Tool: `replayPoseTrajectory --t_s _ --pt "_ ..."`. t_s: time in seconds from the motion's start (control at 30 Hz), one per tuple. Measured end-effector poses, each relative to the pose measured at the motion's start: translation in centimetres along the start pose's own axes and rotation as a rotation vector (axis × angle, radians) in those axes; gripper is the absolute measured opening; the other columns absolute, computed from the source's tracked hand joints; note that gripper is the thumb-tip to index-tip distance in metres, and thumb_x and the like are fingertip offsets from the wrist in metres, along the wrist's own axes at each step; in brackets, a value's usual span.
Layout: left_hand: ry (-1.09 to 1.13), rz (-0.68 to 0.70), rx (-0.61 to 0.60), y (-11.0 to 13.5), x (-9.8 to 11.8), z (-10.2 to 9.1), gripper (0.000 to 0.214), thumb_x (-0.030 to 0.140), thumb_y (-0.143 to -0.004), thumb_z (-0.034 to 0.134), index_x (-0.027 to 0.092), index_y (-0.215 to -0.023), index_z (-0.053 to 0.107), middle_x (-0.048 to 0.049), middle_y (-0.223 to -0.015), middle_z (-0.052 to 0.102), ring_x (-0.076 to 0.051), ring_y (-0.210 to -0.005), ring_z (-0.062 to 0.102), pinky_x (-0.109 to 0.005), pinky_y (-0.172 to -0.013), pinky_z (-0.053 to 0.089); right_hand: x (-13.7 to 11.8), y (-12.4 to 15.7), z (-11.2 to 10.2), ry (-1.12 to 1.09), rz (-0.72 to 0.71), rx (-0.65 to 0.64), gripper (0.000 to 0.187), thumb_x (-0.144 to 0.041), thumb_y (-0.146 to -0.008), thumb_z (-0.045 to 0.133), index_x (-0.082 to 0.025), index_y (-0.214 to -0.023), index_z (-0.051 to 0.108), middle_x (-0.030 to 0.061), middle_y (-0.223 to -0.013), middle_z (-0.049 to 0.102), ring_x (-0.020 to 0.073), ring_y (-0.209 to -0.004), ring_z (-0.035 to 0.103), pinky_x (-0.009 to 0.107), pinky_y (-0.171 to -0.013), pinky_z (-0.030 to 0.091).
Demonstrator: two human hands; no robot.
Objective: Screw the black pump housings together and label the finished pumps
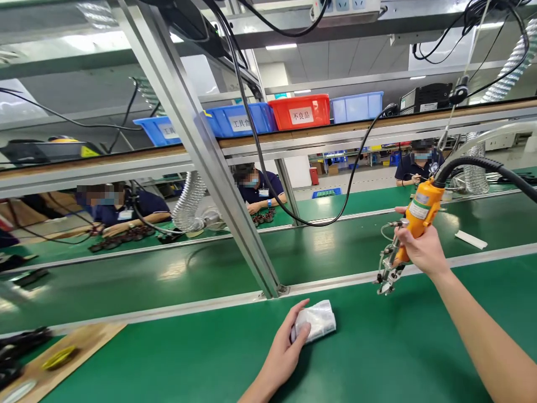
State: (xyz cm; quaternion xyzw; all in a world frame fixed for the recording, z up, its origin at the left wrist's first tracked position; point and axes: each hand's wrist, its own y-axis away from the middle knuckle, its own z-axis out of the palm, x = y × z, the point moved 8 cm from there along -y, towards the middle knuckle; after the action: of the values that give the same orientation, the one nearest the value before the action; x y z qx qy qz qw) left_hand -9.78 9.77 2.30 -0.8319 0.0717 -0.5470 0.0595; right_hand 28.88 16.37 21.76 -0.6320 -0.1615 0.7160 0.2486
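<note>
My left hand [285, 341] is closed round a small block-shaped packet in shiny whitish wrapping [321, 320], low over the green work surface near the metal rail. What the wrapping contains cannot be made out. To the right, my right hand [428, 252] grips an orange power screwdriver [419, 210] by its body. Its metal nose with small fittings [388, 277] points down and stays above the green surface. A thick black cable [474, 162] runs from the tool's top to the right, and a thin line above leads to a balancer.
A slanted aluminium post [210, 162] stands left of centre. Blue bins [241, 119] and a red bin [300, 112] line the shelf. A black cable [310, 224] loops low. Brown board [79, 358] lies at left, a white strip [470, 239] at right. Several people work across the belt.
</note>
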Motion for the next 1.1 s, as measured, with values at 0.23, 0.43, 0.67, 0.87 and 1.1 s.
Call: replayPoseTrajectory --t_s 0.23,0.43,0.67,0.87,1.1 --pt "0.177 0.01 0.05 -0.1 -0.8 -0.4 0.065 0.059 -0.094 0.069 0.023 -0.145 0.054 -0.0124 -0.127 0.069 -0.031 -0.114 0.067 -0.036 -0.096 0.054 -2.9 4.8 6.2 -0.064 0.186 -0.293 0.083 -0.059 -0.078 0.087 -0.02 -0.141 0.049 -0.0038 -0.074 0.057 0.016 -0.066 0.058 0.03 -0.067 0.055" --pt "0.203 0.029 -0.036 0.5 0.3 -0.3 0.055 0.056 -0.097 0.066 0.028 -0.144 0.057 -0.0114 -0.136 0.066 -0.024 -0.096 0.067 -0.031 -0.081 0.054 -2.1 6.2 7.1 -0.008 0.298 -0.401 0.084 -0.055 -0.084 0.084 -0.024 -0.149 0.04 -0.0039 -0.079 0.059 0.0157 -0.069 0.057 0.029 -0.066 0.051" --pt "0.101 -0.016 -0.038 0.3 -0.2 -0.5 0.048 0.062 -0.1 0.058 0.025 -0.127 0.072 -0.0098 -0.124 0.073 -0.029 -0.115 0.065 -0.036 -0.101 0.051 -2.5 3.8 3.6 0.092 0.245 -0.224 0.066 -0.058 -0.073 0.091 -0.02 -0.119 0.061 -0.0022 -0.078 0.058 0.0146 -0.064 0.054 0.029 -0.061 0.05" --pt "-0.089 0.0 -0.029 -2.0 -0.5 -1.4 0.063 0.066 -0.105 0.039 0.016 -0.121 0.073 -0.0129 -0.102 0.075 -0.026 -0.09 0.069 -0.036 -0.079 0.058 -4.3 2.7 0.9 -0.002 0.181 -0.111 0.085 -0.064 -0.07 0.091 -0.022 -0.135 0.058 -0.0006 -0.079 0.059 0.0142 -0.061 0.054 0.028 -0.059 0.053" --pt "-0.318 0.147 -0.244 -7.5 1.3 0.0 0.029 0.045 -0.092 0.07 0.021 -0.101 0.083 -0.0096 -0.101 0.074 -0.026 -0.093 0.066 -0.034 -0.084 0.052 -4.7 2.6 -0.9 -0.147 0.168 -0.085 0.082 -0.07 -0.078 0.082 -0.025 -0.141 0.057 0.0005 -0.08 0.055 0.0145 -0.064 0.051 0.027 -0.055 0.048"
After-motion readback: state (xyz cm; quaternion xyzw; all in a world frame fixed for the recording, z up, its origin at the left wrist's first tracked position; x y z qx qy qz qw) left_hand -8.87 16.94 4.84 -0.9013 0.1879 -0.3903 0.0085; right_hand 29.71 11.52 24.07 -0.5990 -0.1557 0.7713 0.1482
